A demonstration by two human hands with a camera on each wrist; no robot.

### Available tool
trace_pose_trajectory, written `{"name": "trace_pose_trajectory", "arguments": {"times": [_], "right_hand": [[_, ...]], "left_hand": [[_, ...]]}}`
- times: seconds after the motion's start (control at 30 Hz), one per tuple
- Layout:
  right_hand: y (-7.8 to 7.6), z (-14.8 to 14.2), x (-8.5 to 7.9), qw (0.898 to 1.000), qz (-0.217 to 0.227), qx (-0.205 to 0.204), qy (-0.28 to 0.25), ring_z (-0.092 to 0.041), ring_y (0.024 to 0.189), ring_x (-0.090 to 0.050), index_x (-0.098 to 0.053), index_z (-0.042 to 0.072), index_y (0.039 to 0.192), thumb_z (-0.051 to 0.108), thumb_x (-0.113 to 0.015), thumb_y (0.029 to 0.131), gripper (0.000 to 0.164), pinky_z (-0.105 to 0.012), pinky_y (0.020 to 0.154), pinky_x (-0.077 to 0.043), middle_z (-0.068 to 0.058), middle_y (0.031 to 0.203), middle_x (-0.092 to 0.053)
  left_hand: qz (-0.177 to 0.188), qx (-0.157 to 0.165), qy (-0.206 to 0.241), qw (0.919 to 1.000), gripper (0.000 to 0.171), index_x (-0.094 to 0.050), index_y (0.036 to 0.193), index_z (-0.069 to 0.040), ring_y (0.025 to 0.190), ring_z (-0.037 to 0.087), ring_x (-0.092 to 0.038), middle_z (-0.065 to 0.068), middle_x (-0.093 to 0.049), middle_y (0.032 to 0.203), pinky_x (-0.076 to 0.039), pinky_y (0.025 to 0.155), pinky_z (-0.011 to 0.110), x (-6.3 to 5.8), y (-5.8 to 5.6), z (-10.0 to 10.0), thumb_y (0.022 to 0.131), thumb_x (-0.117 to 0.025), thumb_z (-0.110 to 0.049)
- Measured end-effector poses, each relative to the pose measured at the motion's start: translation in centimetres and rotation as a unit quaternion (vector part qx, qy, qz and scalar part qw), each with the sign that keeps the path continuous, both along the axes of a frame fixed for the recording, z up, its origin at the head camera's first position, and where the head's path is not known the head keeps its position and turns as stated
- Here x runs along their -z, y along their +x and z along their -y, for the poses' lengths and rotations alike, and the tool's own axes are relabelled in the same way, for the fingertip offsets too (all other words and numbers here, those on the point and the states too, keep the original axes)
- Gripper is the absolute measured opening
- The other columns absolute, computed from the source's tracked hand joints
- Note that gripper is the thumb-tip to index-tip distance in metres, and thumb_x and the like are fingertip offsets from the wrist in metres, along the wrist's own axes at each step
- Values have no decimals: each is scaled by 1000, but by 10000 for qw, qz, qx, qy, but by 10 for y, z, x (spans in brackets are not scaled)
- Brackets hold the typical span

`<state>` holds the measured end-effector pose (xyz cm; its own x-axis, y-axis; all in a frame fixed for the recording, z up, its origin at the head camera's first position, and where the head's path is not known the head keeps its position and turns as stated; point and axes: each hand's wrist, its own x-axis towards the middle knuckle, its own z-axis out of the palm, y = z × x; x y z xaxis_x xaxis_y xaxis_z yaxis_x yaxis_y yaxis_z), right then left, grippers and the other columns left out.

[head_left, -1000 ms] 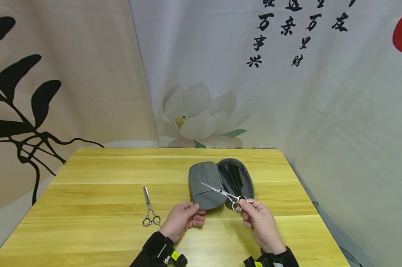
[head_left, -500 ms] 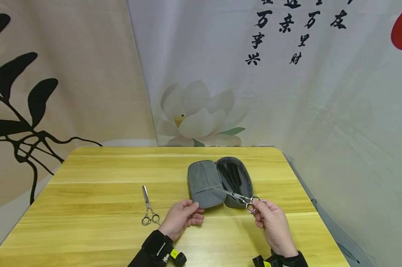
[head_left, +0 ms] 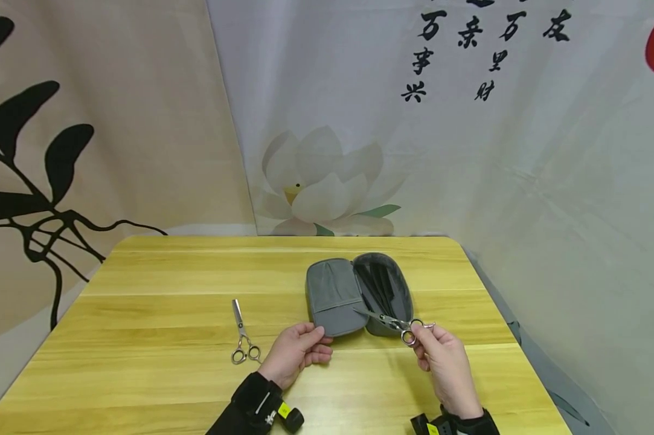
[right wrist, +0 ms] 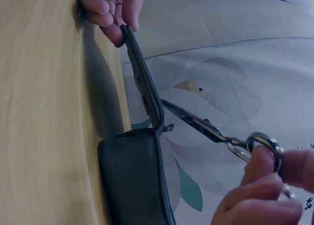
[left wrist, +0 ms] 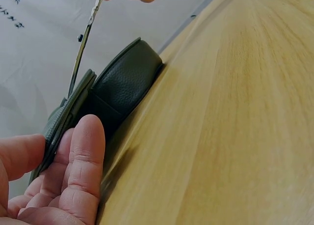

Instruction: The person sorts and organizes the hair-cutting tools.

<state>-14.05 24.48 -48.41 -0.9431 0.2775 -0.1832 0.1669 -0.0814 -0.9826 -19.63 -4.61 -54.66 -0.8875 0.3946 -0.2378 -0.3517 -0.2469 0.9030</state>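
Observation:
A grey zip case (head_left: pixel 337 320) lies unfolded on the table, its left half raised off the wood. My left hand (head_left: pixel 298 351) pinches that half's near edge, thumb on the inside and fingers underneath (left wrist: pixel 87 161). Silver scissors (head_left: pixel 392 322) are held by their finger rings in my right hand (head_left: pixel 445 365). Their blades point left, and the tips meet the inner face of the raised half by its pocket; whether they are inside the pocket I cannot tell. A second pair, thinning scissors (head_left: pixel 242 332), lies on the table left of my left hand.
Black slender tools, one like a comb, sit in the right half (head_left: pixel 403 290) of the case. The wooden table (head_left: pixel 163 338) has its far edge against a printed cloth backdrop (head_left: pixel 441 181). Cloth also hangs along both sides.
My right hand has drawn the scissors to the right, bringing the blade tips from over the upper part of the left half to its pocket. My left hand keeps its hold.

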Motion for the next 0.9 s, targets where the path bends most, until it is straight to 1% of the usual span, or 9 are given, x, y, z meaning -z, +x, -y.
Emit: {"name": "trace_pose_trajectory", "arguments": {"times": [0.17,0.4,0.6,0.73,0.9], "right_hand": [[0,3,2,9998,134,-101,53,-9,66,-52,-73,4,89,25,-71,104,26,-19,51,-37,4,75,-68],[-1,2,5,9998,129,147,98,-9,66,-49,-70,7,84,27,-75,102,27,-19,51,-38,5,71,-58],[-1,-1,7,9994,167,284,74,-9,68,-50,-71,6,83,33,-77,101,33,-20,52,-39,5,72,-59],[-1,-1,8,9996,177,207,94,-8,67,-52,-72,6,83,28,-78,100,28,-19,51,-39,5,71,-61],[-1,2,10,9996,226,-119,97,-9,65,-52,-73,4,85,20,-79,99,21,-19,49,-35,3,72,-64]], "left_hand": [[19,-28,-38,10000,37,-53,134,10,87,14,-76,20,-73,117,-66,80,27,-1,1,0,111,-60,-18],[18,-5,-9,10000,35,-54,132,9,87,14,-76,18,-73,116,-66,80,27,-2,1,-1,111,-61,-18],[13,28,15,10000,35,-52,132,9,87,14,-76,17,-73,115,-66,81,27,-2,0,-1,111,-61,-18],[22,21,34,10000,35,-52,132,9,87,14,-76,17,-73,115,-66,81,27,-1,0,0,111,-61,-17],[15,20,56,10000,33,-53,131,9,86,14,-76,15,-73,112,-66,80,27,0,0,0,111,-61,-16]]}}
